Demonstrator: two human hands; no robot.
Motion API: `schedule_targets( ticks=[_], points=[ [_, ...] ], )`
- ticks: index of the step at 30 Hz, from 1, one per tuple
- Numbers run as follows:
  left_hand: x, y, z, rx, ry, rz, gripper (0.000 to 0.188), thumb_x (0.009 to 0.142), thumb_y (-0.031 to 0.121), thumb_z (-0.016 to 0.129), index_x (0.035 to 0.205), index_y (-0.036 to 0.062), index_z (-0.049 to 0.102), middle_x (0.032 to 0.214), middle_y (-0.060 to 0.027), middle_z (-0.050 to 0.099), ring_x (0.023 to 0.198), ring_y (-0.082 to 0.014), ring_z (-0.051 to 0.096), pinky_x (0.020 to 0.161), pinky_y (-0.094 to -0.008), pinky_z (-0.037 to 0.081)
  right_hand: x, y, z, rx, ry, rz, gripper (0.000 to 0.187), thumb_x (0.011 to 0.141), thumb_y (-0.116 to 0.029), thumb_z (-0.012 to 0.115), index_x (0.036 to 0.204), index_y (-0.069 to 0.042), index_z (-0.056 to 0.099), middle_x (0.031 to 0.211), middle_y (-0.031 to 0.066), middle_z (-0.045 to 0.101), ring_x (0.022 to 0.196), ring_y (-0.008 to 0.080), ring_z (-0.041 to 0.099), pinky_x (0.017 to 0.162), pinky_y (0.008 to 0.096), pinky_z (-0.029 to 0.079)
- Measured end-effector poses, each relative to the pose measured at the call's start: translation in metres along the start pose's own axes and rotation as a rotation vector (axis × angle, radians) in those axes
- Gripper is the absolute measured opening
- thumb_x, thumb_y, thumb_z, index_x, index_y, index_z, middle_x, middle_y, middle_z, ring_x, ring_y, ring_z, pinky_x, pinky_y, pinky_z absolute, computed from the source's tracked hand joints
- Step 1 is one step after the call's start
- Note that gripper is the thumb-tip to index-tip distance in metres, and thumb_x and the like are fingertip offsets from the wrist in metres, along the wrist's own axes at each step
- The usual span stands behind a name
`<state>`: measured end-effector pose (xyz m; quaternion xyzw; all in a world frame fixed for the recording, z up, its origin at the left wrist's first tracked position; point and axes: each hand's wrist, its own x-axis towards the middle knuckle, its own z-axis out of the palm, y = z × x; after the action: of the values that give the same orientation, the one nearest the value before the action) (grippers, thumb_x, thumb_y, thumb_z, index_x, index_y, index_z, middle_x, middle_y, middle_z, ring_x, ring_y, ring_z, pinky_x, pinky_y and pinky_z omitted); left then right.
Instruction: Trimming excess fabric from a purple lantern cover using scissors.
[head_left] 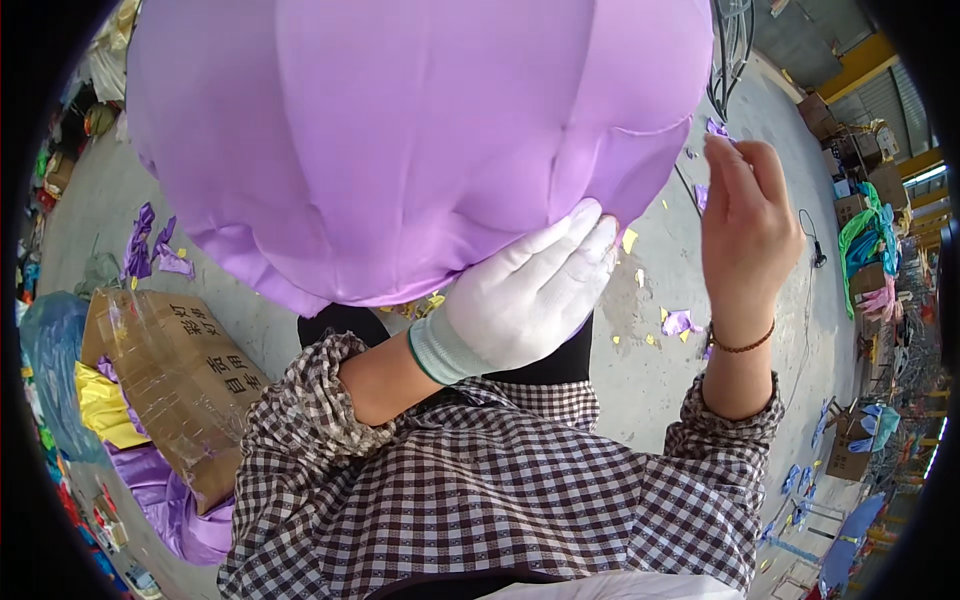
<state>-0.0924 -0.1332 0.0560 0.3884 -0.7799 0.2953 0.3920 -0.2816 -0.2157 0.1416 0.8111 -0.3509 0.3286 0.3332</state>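
A large, rounded form covered in light purple fabric (400, 130) fills the upper middle, with seams running down it and loose folds along its lower edge. My left hand (530, 295), in a white glove with a green-edged cuff, lies against that lower edge with its fingers stretched out and close together. Bare and raised to the right of the fabric, my right hand (750, 220) has its fingers bent and its fingertips drawn together. Whatever it may pinch is hidden or too small to make out. A beaded bracelet circles that wrist.
At left stands a taped cardboard box (190, 370), beside yellow cloth (105, 405) and purple cloth (175, 500). Purple and yellow scraps (680, 322) litter the grey floor (640, 400). Dark cables (735, 60) hang at upper right. Cluttered shelves (890, 190) line the right side.
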Motion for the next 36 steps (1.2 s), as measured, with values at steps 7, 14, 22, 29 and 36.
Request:
schedule_targets(
  ticks=[7, 14, 22, 29, 36],
  points=[
    [-0.035, 0.009, -0.006, -0.123, -0.025, -0.035, 0.023, 0.089, 0.018, 0.064, 0.104, 0.0034, 0.072, 0.115, -0.0081, 0.07, 0.111, -0.025, 0.067, 0.101, -0.038, 0.051, -0.061, -0.022, -0.014, 0.724, -0.213, 0.43, 0.034, 0.105, -0.019, 0.053, 0.091, 0.003, 0.075, 0.077, 0.0107, 0.067, 0.061, 0.0133, 0.059, 0.053, 0.0268, 0.042],
    [-0.17, 0.031, -0.032, -0.595, -0.683, -0.047, 0.037, 0.085, 0.031, 0.072, 0.108, 0.0036, 0.068, 0.108, -0.0093, 0.067, 0.108, -0.0257, 0.064, 0.101, -0.0402, 0.049, -0.103, -0.072, 0.007, 1.611, -1.482, -0.155, 0.041, 0.103, -0.032, 0.061, 0.084, 0.002, 0.073, 0.069, 0.007, 0.069, 0.051, 0.0093, 0.057, 0.047, 0.0244, 0.041],
    [-0.275, 0.055, -0.073, -0.01, -0.776, -0.634, 0.028, 0.086, 0.024, 0.07, 0.109, 0.008, 0.073, 0.109, -0.0113, 0.071, 0.102, -0.0274, 0.068, 0.095, -0.0421, 0.052, -0.285, -0.282, 0.145, 1.106, -1.391, -0.102, 0.034, 0.095, -0.031, 0.06, 0.098, 0.001, 0.072, 0.09, 0.014, 0.075, 0.079, 0.0333, 0.069, 0.074, 0.0447, 0.054],
    [-0.507, 0.095, 0.047, -0.048, -1.834, -0.894, 0.032, 0.084, 0.022, 0.069, 0.112, 0.0085, 0.078, 0.12, -0.0155, 0.072, 0.103, -0.0333, 0.071, 0.085, -0.048, 0.056, -0.473, -0.354, 0.24, 1.086, -2.165, -0.854, 0.07, 0.101, -0.057, 0.047, 0.157, -0.016, 0.038, 0.15, 0.0093, 0.053, 0.125, 0.029, 0.059, 0.102, 0.0448, 0.047],
    [-0.605, 0.02, 0.167, 1.05, -1.611, -1.387, 0.033, 0.091, 0.021, 0.061, 0.115, 0.0014, 0.073, 0.117, -0.0224, 0.07, 0.1, -0.0402, 0.068, 0.085, -0.0537, 0.054, -0.47, -0.256, 0.242, 1.344, -2.049, -0.617, 0.061, 0.104, -0.049, 0.044, 0.152, -0.011, 0.041, 0.148, 0.012, 0.053, 0.129, 0.0289, 0.054, 0.106, 0.0428, 0.043]
  ],
)
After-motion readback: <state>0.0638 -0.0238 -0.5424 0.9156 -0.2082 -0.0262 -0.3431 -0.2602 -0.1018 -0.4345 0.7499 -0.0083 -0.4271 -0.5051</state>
